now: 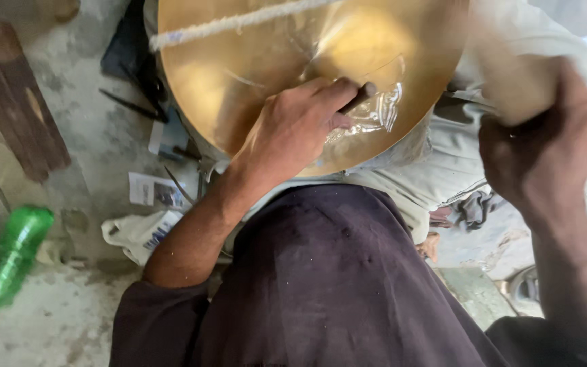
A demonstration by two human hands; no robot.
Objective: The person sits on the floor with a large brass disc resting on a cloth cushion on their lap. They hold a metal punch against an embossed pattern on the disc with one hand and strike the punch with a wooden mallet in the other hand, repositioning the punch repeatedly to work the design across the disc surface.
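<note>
Gripping a blurred, perhaps wooden mallet (511, 85), right hand (545, 156) hides its handle.

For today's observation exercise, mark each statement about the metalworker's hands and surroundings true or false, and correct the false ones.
1. The left hand holds a thin dark tool against the brass plate. True.
2. The right hand is empty. False: it grips a pale wooden mallet.
3. A green plastic bottle lies on the floor at the left. True.
4. The plate is plain. False: an engraved pattern shows near the tool tip.
</note>
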